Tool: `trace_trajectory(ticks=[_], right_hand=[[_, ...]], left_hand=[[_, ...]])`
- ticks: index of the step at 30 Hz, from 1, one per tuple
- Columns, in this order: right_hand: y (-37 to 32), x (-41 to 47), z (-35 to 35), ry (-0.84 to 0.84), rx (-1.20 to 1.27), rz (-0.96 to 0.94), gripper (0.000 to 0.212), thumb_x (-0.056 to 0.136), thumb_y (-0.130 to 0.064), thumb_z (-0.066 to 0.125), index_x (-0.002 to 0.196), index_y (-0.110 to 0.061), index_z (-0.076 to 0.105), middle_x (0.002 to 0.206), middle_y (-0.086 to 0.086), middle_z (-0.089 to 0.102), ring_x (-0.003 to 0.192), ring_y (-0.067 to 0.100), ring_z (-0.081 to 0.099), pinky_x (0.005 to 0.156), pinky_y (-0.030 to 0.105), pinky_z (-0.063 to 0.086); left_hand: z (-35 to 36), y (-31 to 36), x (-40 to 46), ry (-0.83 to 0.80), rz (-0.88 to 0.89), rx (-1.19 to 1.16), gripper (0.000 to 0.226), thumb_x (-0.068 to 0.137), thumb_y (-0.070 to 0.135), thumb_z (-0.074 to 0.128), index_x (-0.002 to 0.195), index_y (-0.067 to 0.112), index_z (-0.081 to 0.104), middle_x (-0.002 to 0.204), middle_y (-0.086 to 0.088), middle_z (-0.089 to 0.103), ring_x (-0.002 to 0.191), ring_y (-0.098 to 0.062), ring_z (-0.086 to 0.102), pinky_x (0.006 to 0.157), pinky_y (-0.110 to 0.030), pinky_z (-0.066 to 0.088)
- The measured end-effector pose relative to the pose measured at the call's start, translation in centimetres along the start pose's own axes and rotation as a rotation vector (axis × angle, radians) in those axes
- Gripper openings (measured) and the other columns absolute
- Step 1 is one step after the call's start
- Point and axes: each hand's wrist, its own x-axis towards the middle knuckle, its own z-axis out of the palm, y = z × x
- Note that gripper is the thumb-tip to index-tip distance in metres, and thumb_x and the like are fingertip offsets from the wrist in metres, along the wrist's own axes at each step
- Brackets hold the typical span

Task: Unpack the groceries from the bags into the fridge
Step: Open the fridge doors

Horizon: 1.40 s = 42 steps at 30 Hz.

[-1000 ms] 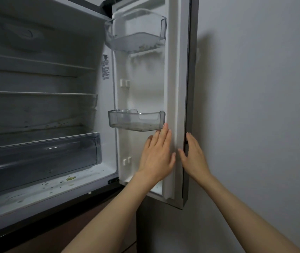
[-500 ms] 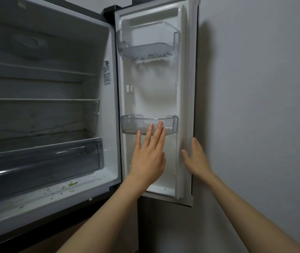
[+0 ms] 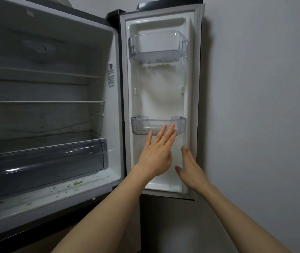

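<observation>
Grey wall (image 3: 255, 106) at three o'clock; fridge door (image 3: 160, 92) is braced wide for loading by left hand (image 3: 155, 157) and right hand (image 3: 191, 172), fingers spread, nothing gripped.

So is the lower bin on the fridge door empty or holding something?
Empty. The lower door bin is clear plastic and nothing shows inside it; the left hand reaches up in front of it, holding nothing.

I saw two bare forearms rising from the bottom of the frame, with no sleeves, watch or bracelet on them. My left hand (image 3: 155, 157) and right hand (image 3: 191, 172), at lower centre, wore no gloves or rings. The fingers (image 3: 170, 133) were slim, nails short and unpainted.
</observation>
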Motion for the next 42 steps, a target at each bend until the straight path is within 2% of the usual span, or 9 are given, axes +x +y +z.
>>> trace_trajectory(ticks=[5,13,21,29,33,35,37,40,42], right_hand=[[-0.5,-0.2,-0.2,0.052,-0.092,-0.016,0.074,0.096,-0.027,0.046,0.149,-0.015,-0.004,0.158,0.006,-0.006,0.145,0.020,-0.002,0.117,0.043,0.014],[-4.0,-3.5,2.0,-0.032,-0.245,-0.182,0.069,0.097,-0.038,0.039,0.149,-0.021,-0.004,0.158,0.004,-0.005,0.145,0.019,-0.003,0.117,0.041,0.005],[-10.7,-2.9,9.8,-0.091,-0.264,-0.413,0.068,0.097,-0.043,0.036,0.148,-0.028,-0.007,0.158,0.002,-0.009,0.145,0.020,-0.006,0.115,0.041,-0.003],[-18.0,2.0,19.5,-0.162,-0.168,-0.508,0.068,0.098,-0.037,0.038,0.149,-0.026,-0.006,0.158,0.004,-0.009,0.145,0.021,-0.007,0.116,0.042,-0.003],[-21.5,7.2,24.4,-0.220,0.131,-0.389,0.067,0.097,-0.036,0.043,0.150,-0.022,0.004,0.158,0.003,0.002,0.145,0.019,0.004,0.115,0.035,0.009],[-23.6,10.5,26.4,-0.252,0.415,-0.226,0.064,0.096,-0.032,0.046,0.149,-0.017,0.014,0.156,0.004,0.015,0.143,0.021,0.017,0.113,0.033,0.018],[-25.0,13.1,27.4,-0.312,0.775,0.034,0.058,0.096,-0.030,0.047,0.146,-0.012,0.023,0.151,0.007,0.029,0.137,0.023,0.031,0.107,0.035,0.030],[-26.4,17.2,29.4,-0.430,1.255,0.376,0.048,0.098,-0.027,0.046,0.139,-0.006,0.033,0.143,0.013,0.038,0.126,0.029,0.044,0.094,0.039,0.042],[-27.0,19.2,30.3,-0.463,1.425,0.497,0.045,0.098,-0.025,0.045,0.137,-0.005,0.035,0.141,0.018,0.039,0.124,0.032,0.046,0.093,0.040,0.042]], left_hand=[[-0.6,0.0,0.0,-0.031,-0.001,-0.019,0.066,0.096,0.021,0.037,0.149,0.018,-0.003,0.155,0.004,-0.019,0.142,-0.015,-0.018,0.117,-0.044,-0.006],[0.2,-2.7,-6.9,0.096,-0.133,-0.066,0.060,0.097,0.026,0.037,0.149,0.022,0.008,0.158,0.001,-0.004,0.144,-0.015,-0.009,0.117,-0.040,-0.005],[2.3,-12.1,-16.4,-0.052,-0.440,0.030,0.060,0.098,0.033,0.034,0.148,0.028,0.001,0.157,0.001,-0.008,0.143,-0.017,-0.013,0.116,-0.042,-0.006],[4.1,-23.1,-21.2,0.010,-0.662,0.036,0.063,0.097,0.032,0.038,0.148,0.027,0.001,0.157,-0.002,-0.009,0.144,-0.020,-0.009,0.116,-0.043,-0.001],[5.7,-29.4,-19.8,0.172,-0.881,-0.363,0.062,0.097,0.034,0.041,0.149,0.022,0.009,0.157,-0.003,-0.003,0.144,-0.018,-0.002,0.116,-0.039,0.008],[6.1,-32.8,-18.6,0.280,-1.049,-0.652,0.063,0.097,0.035,0.042,0.149,0.019,0.011,0.157,-0.002,0.004,0.144,-0.018,0.006,0.116,-0.037,0.012],[5.8,-35.4,-17.5,0.446,-1.239,-1.018,0.061,0.096,0.036,0.044,0.148,0.016,0.018,0.153,-0.004,0.021,0.137,-0.022,0.028,0.112,-0.041,0.026],[5.9,-39.5,-16.6,0.656,-1.400,-1.453,0.050,0.097,0.032,0.044,0.141,0.011,0.031,0.112,-0.006,0.050,0.094,-0.020,0.051,0.089,-0.039,0.043],[6.5,-41.7,-16.1,0.775,-1.428,-1.605,0.044,0.097,0.028,0.045,0.136,0.008,0.036,0.108,-0.007,0.048,0.102,-0.026,0.053,0.092,-0.041,0.041]])
